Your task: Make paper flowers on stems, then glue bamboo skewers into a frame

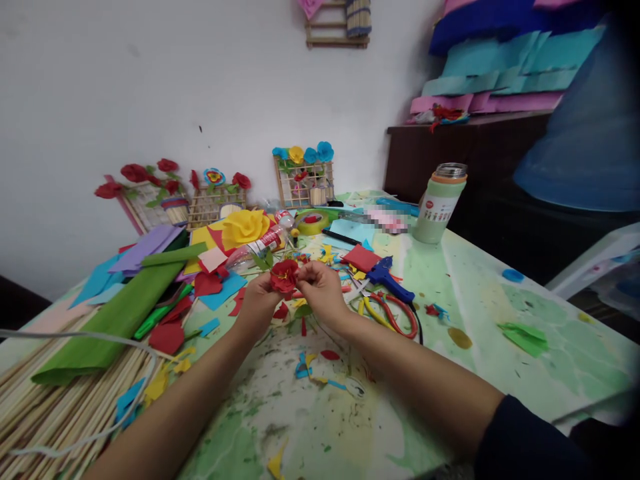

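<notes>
A red paper flower point(284, 276) with a small yellow centre is held up above the middle of the table. My left hand point(259, 301) grips it from the left, fingers closed at its base. From the right, my right hand point(321, 291) pinches the edge of its petals between thumb and fingers. A green paper leaf point(262, 261) shows just behind the flower. Beyond my right hand lie a blue glue gun point(390, 279) and scissors with red handles point(400, 315). Under the hands are scattered red, blue and yellow paper scraps point(303, 365).
Bamboo sticks point(95, 407) and rolled green paper point(113, 320) cover the left side. A plastic bottle point(260, 247), tape roll point(313, 221) and green thermos point(440, 203) stand or lie farther back. Flower-decorated lattices point(305, 177) lean on the wall.
</notes>
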`<state>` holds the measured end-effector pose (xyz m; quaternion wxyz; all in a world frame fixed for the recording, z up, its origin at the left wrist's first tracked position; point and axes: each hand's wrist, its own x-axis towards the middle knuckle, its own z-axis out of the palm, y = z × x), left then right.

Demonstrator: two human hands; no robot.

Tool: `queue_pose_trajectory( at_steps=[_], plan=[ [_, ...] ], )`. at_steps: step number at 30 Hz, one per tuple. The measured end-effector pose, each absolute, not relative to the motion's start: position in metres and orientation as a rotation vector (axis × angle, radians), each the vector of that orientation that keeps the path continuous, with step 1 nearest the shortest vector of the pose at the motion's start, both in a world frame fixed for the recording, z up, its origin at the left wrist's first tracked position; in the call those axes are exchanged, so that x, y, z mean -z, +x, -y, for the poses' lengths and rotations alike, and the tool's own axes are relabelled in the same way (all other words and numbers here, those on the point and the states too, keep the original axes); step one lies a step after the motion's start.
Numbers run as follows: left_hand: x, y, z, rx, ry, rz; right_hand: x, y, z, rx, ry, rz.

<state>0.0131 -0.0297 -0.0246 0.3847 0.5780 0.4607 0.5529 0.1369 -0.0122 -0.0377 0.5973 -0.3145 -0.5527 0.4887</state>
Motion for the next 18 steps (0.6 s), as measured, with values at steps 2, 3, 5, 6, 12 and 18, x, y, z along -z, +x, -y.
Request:
queue_pose_trajectory(
  at_steps=[2,3,5,6,12,18],
  plan=[
    [0.025,0.013,0.03,-1.437,1.478,-1.176,0.04,0.136,0.011,-1.132,-0.731,1.301],
    [0.025,0.012,0.031,-1.442,1.483,-1.178,0.041,0.135,0.01,-1.12,-0.743,1.317],
    [0.025,0.011,0.031,-1.453,1.482,-1.182,0.042,0.136,0.01,-1.057,-0.794,1.403],
    [0.026,0.01,0.03,-1.465,1.469,-1.182,0.041,0.138,0.01,-0.998,-0.826,1.481],
    [0.028,-0.004,0.029,-1.593,1.353,-1.186,0.02,0.182,0.012,-0.417,-0.971,2.044],
    [0.022,-0.012,0.043,-1.631,1.458,-1.286,0.008,0.255,-0.003,0.069,-1.398,2.174]
  ],
)
